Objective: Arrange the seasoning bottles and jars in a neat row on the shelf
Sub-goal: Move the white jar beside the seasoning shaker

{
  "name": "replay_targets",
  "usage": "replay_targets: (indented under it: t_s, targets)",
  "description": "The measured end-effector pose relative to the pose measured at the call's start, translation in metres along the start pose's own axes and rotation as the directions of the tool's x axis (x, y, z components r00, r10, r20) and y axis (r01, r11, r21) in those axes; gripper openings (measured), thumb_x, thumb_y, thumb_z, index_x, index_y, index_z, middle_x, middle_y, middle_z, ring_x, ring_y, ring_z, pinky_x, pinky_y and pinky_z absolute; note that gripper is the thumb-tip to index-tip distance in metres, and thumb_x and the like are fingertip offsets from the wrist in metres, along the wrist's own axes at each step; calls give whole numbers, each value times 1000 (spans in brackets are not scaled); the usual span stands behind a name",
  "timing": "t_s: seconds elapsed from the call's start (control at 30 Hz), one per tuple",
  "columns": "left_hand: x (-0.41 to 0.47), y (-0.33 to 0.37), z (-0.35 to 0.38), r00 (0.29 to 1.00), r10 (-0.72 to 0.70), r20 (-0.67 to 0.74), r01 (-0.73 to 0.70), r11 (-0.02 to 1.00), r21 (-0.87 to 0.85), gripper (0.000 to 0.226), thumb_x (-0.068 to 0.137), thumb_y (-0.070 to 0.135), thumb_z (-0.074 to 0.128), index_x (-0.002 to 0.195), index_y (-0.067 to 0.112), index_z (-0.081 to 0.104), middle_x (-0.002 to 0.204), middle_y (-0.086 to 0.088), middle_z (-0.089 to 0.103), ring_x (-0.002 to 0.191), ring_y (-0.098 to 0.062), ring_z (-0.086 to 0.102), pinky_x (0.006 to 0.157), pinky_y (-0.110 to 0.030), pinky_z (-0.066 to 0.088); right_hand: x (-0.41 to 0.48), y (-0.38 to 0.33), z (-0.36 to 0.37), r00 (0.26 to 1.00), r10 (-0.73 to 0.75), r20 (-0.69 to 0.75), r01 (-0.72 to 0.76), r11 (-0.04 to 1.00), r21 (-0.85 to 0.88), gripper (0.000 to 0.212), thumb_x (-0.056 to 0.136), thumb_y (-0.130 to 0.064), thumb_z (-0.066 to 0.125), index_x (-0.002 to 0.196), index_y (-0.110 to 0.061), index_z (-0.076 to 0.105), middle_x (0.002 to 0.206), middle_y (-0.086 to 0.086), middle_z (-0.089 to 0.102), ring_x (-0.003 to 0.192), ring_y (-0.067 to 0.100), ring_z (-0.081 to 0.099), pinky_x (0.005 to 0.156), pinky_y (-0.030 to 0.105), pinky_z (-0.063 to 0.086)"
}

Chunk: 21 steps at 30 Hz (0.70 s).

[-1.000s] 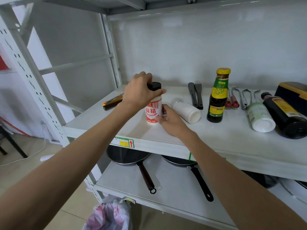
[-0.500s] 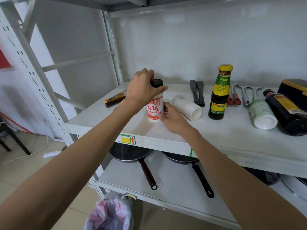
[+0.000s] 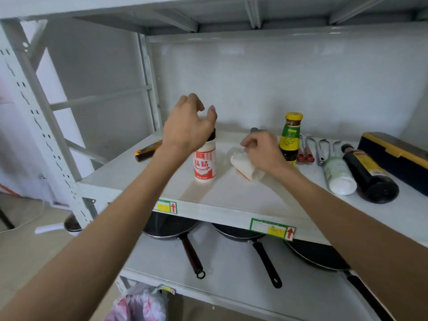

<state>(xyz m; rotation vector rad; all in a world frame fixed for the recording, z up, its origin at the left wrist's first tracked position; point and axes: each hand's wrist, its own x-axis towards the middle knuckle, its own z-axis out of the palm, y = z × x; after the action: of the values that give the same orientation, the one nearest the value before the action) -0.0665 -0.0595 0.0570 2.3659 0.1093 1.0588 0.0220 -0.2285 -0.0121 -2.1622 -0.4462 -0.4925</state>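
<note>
Head view: left hand lifted off the black cap, fingers now spread and empty above the white red-labelled seasoning jar, left upright near the front edge of the white metal shelf. Right hand shifted from that jar onto the toppled clear jar of white powder just beside it, fingers curling over, grip not yet certain. Likely next: standing this one up; yellow-capped dark sauce bottle already upright behind.
</note>
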Motion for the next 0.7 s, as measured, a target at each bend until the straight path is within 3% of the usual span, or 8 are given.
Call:
replay_targets:
  t_s: [0.07, 0.17, 0.23, 0.3, 0.37, 0.53, 0.6, 0.7]
  targets:
    - [-32, 3, 6, 996, -80, -40, 72, 983, -171, 20, 84, 28, 58, 95, 11, 58, 96, -4, 65, 86, -23, 60, 71, -31, 45, 18, 6, -11, 991, 132, -15, -130, 988, 88, 21, 78, 11, 57, 78, -1, 73, 84, 15, 72, 73, 18, 64, 67, 14, 52]
    - [-81, 0, 67, 922, -259, 286, 329, 915, -233, 29, 77, 15, 70, 103, 12, 57, 95, 2, 60, 90, -20, 60, 74, -25, 43, 61, 34, 8, 921, 371, 116, -382, 920, 85, 23, 69, 1, 54, 85, 12, 67, 86, 29, 70, 70, 30, 68, 73, 39, 60]
    - [-104, 4, 90, 846, -304, 438, 428, 877, -219, 47, 76, 19, 77, 115, 10, 53, 105, 0, 58, 103, -24, 60, 78, -25, 43, 64, 34, 14, 864, 434, 256, -436, 898, -51, 22, 66, -6, 57, 87, 0, 60, 78, 20, 63, 64, 29, 63, 64, 37, 56]
    - [-111, 10, 113, 810, -353, 469, 484, 853, -194, 59, 76, 25, 79, 124, 6, 49, 120, -7, 59, 113, -26, 57, 83, -27, 42, 61, 26, 18, 801, 459, 385, -434, 887, -156, 24, 70, -12, 65, 91, -4, 55, 80, 16, 60, 68, 27, 60, 69, 34, 54]
    - [-110, 13, 130, 810, -396, 431, 510, 840, -186, 67, 78, 32, 77, 129, 3, 45, 128, -12, 56, 117, -29, 55, 89, -30, 44, 59, 25, 25, 788, 455, 414, -371, 888, -270, 35, 72, -22, 70, 98, -3, 57, 89, 14, 67, 78, 29, 69, 80, 41, 59]
    - [-92, 30, 144, 828, -395, 397, 499, 843, -202, 83, 81, 46, 70, 138, -4, 35, 135, -17, 47, 126, -31, 47, 101, -35, 38, 52, -7, 15, 774, 448, 447, -179, 832, -524, 40, 70, -50, 71, 86, -16, 57, 87, 7, 69, 77, 25, 70, 71, 35, 57]
    - [-89, 35, 150, 824, -398, 403, 503, 841, -198, 83, 86, 46, 65, 140, -6, 29, 138, -19, 42, 128, -32, 41, 104, -35, 34, 52, -15, 11, 771, 436, 464, -100, 802, -588, 42, 73, -54, 69, 92, -19, 57, 89, 4, 68, 78, 24, 69, 66, 33, 52]
    - [-85, 38, 154, 817, -419, 396, 520, 832, -192, 75, 90, 43, 59, 138, -8, 32, 137, -22, 44, 127, -33, 41, 105, -36, 32, 57, -21, 10, 774, 424, 471, -81, 803, -590, 52, 69, -53, 73, 103, -18, 57, 91, 6, 68, 81, 27, 71, 81, 38, 55]
